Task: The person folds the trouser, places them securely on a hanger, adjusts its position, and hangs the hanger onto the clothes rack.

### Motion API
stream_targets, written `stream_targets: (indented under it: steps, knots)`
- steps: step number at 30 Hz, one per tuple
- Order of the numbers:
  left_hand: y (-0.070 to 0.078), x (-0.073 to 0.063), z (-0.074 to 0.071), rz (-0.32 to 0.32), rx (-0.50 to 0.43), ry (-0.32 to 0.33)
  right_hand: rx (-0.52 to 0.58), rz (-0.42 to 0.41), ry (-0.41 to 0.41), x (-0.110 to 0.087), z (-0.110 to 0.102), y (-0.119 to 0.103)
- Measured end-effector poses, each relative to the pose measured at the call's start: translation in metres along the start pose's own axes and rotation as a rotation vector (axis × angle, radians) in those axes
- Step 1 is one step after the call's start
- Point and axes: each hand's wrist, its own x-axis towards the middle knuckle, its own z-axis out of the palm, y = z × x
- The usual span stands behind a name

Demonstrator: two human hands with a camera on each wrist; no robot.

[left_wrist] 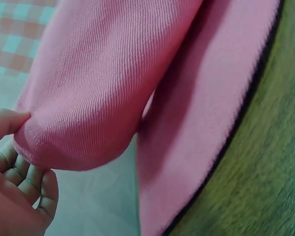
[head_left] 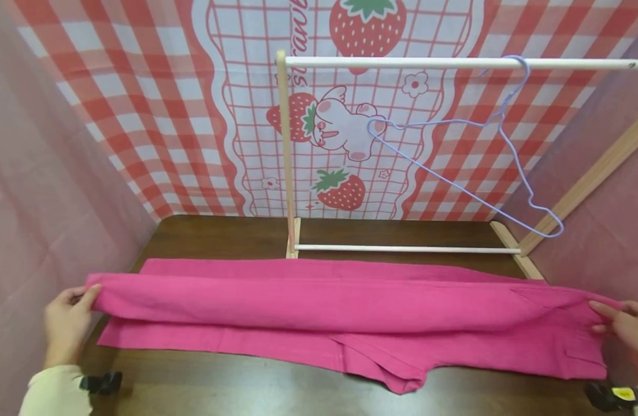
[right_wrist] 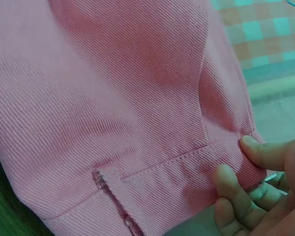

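a brown table (head_left: 220,378) — on it pink trousers (head_left: 340,306), and behind them a rack (head_left: 407,249)

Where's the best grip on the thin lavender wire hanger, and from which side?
Probably the neck of the lavender wire hanger, pinched from the front, once the right hand leaves the bright pink fabric trousers. Its hook loops over the white horizontal rail; the neck hangs just below, unobstructed, where the shoulders meet.
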Motion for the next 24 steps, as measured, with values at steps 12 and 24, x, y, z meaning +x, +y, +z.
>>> stream_targets:
  steps: [12, 24]
  knots:
    - [0.004, 0.027, 0.024, 0.025, 0.119, -0.098, -0.592, 0.028, 0.101, 0.013, 0.021, -0.031]
    - [0.017, 0.044, 0.042, -0.001, 0.04, -0.086, -0.723, -0.083, 0.116, 0.039, 0.033, -0.033]
